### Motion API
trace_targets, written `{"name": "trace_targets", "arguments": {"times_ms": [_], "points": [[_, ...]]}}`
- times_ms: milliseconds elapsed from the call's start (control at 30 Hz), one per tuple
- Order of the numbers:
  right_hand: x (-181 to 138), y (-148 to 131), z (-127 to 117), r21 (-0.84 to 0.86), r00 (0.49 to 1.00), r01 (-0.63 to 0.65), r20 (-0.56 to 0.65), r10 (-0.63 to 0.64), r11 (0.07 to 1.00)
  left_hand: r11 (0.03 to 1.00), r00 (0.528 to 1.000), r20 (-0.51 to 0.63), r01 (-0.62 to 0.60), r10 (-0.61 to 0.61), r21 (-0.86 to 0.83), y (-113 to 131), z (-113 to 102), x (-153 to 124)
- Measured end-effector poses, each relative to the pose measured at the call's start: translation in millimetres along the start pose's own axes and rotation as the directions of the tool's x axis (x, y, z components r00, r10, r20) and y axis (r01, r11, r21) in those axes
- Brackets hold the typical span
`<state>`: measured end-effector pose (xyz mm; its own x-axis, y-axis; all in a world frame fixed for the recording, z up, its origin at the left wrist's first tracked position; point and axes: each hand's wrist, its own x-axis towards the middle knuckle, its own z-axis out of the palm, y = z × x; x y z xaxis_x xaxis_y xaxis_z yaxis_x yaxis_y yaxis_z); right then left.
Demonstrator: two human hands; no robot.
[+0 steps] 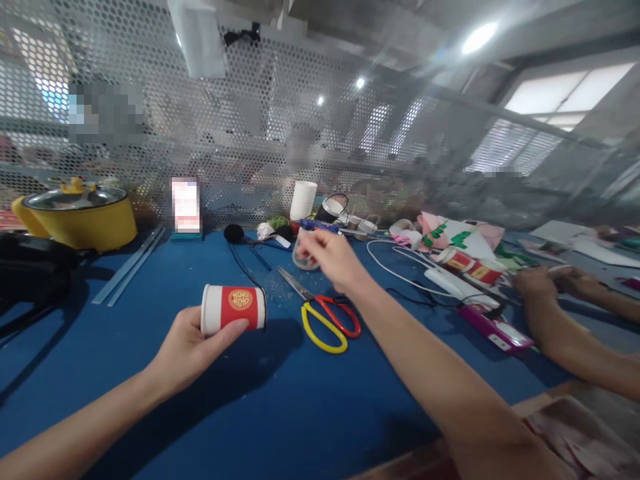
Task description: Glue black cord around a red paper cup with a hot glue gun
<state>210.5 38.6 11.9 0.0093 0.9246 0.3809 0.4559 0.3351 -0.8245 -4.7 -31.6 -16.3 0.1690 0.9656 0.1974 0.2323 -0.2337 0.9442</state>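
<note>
White paper cup with red band and gold emblem (233,308) is tipped sideways above the blue surface (260,420), in the left hand (197,343), fingers and thumb closed round it; inside hidden. Right hand (333,259): fingers bunched over clear round plastic container (305,265); grip and contents cannot be told. Beyond, upright stack of white paper cups (303,201). Far left, yellow pot with glass lid (95,227), contents unclear.

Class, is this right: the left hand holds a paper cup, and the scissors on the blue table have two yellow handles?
No: the head view shows the scissors on the blue table have one yellow handle and one red handle. The left hand holds a paper cup.
</note>
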Motion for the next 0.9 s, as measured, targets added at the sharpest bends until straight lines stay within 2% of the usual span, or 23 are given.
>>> {"name": "trace_targets", "arguments": {"times_ms": [67,100,133,200,333,467,667,800,867,900], "points": [[22.6,6.1,-21.5,-0.264,0.961,0.05,-0.249,-0.119,0.963,0.989,0.994,-0.024,0.103,-0.106,-0.107,-1.0,-0.2,2.4],[33.1,9.7,-31.8,-0.383,0.936,0.002,-0.324,-0.136,0.924,0.974,0.988,-0.026,0.147,-0.154,-0.174,-1.7,-0.2,3.6],[42.2,13.7,-40.8,-0.442,0.939,-0.084,-0.336,-0.078,0.893,0.952,0.981,-0.018,0.183,-0.194,-0.243,-2.2,-0.1,4.8],[55.3,22.8,-53.6,-0.442,0.951,-0.233,-0.289,0.108,0.866,0.899,0.97,0.014,0.23,-0.242,-0.372,-3.0,0.2,6.8],[60.2,41.6,-56.8,-0.33,0.935,-0.353,-0.151,0.32,0.876,0.83,0.958,0.076,0.278,-0.276,-0.483,-2.0,0.5,8.3],[50.8,55.5,-45.3,-0.174,0.913,-0.408,-0.095,0.397,0.897,0.803,0.946,0.098,0.315,-0.309,-0.505,3.0,0.2,9.0],[40.1,60.0,-31.2,0.053,0.924,-0.317,-0.21,0.321,0.947,0.745,0.905,0.195,0.422,-0.377,-0.517,7.4,-2.8,13.0],[26.9,40.7,-28.5,0.179,0.94,-0.191,-0.251,0.232,0.965,0.734,0.907,0.165,0.413,-0.388,-0.539,6.6,-3.8,14.6],[11.9,25.4,-27.1,0.239,0.96,-0.128,-0.216,0.181,0.963,0.741,0.908,0.141,0.405,-0.395,-0.535,7.0,-4.3,14.7],[2.3,17.8,-25.9,0.269,0.975,-0.11,-0.159,0.157,0.957,0.743,0.905,0.134,0.409,-0.403,-0.529,7.4,-4.6,14.7]]}}
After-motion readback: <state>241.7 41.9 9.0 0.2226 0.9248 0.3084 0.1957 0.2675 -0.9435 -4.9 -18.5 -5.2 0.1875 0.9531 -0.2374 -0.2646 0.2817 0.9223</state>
